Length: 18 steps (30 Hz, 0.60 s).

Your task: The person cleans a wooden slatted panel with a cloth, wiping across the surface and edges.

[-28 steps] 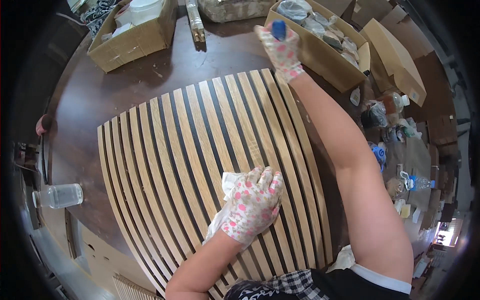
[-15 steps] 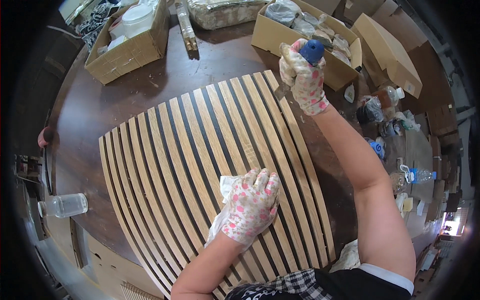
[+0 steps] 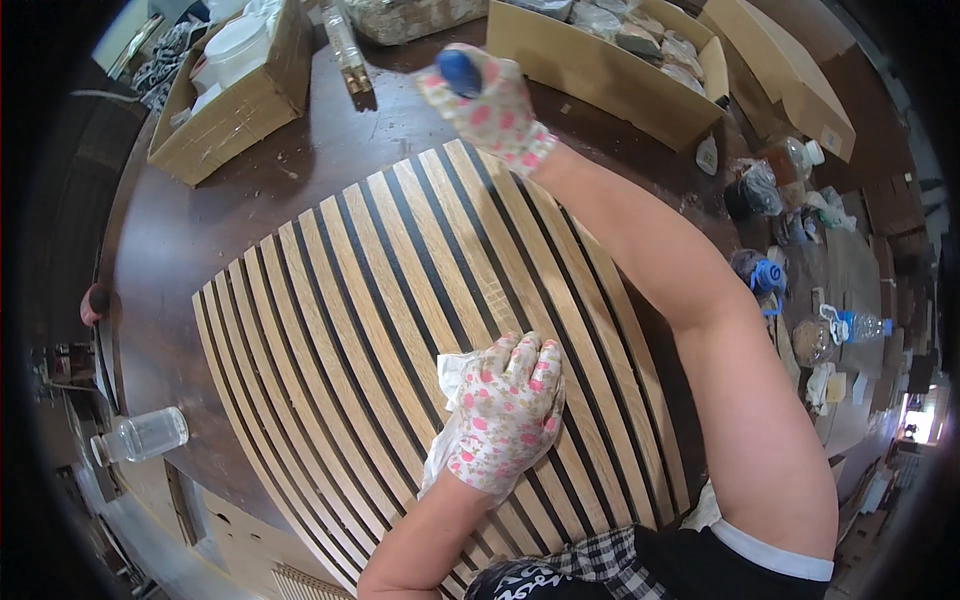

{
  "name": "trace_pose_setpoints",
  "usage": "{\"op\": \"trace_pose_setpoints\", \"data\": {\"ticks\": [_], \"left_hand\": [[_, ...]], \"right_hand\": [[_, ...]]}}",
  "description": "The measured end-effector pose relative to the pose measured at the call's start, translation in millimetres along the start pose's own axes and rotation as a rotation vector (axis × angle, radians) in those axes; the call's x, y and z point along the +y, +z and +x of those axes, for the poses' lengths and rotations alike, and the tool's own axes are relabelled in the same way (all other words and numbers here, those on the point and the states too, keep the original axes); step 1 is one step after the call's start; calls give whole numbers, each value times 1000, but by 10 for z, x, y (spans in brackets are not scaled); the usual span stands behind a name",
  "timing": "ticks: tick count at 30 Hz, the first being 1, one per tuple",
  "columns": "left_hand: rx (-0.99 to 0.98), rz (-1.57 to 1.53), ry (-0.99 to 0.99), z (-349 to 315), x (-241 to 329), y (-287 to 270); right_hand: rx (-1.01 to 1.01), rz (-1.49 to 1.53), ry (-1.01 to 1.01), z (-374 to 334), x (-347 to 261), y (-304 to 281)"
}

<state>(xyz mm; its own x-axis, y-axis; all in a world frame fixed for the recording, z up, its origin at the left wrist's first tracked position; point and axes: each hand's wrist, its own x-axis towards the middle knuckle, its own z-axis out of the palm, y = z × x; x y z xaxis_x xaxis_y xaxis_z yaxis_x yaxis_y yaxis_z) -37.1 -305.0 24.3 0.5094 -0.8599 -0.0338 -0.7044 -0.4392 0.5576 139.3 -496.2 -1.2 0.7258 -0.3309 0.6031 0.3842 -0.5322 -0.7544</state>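
A panel of pale wooden slats with black strips between them lies across the brown table. My left hand, in a floral-patterned glove, presses down on its middle. Under that palm a bunched white cloth sticks out at the left. Over the panel's far edge is my right hand, gloved alike and closed around a tool with a blue handle. The handle's rounded end faces up; the tool's working end is hidden, and motion smears that hand.
Open cardboard boxes stand at the far left and far right, with bundled strips between. A clear jar lies at the left edge. Several bottles, one blue-capped, crowd the right side.
My right hand has swung left along the panel's far edge with the blue-handled tool. My left hand stays on the cloth. The whole view has shifted slightly.
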Motion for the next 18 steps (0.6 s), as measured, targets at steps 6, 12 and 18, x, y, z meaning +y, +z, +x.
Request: {"op": "trace_pose_setpoints", "data": {"ticks": [6,12,18], "left_hand": [[15,49,-22,-52,-36,-8],[94,-12,-46,-40,7,31],[37,65,-53,-83,-13,41]], "right_hand": [[-94,3,184,-499,-387,-265],[37,901,749,-1476,-1075,-941],[54,1297,633,-1954,-1335,-1253]]}}
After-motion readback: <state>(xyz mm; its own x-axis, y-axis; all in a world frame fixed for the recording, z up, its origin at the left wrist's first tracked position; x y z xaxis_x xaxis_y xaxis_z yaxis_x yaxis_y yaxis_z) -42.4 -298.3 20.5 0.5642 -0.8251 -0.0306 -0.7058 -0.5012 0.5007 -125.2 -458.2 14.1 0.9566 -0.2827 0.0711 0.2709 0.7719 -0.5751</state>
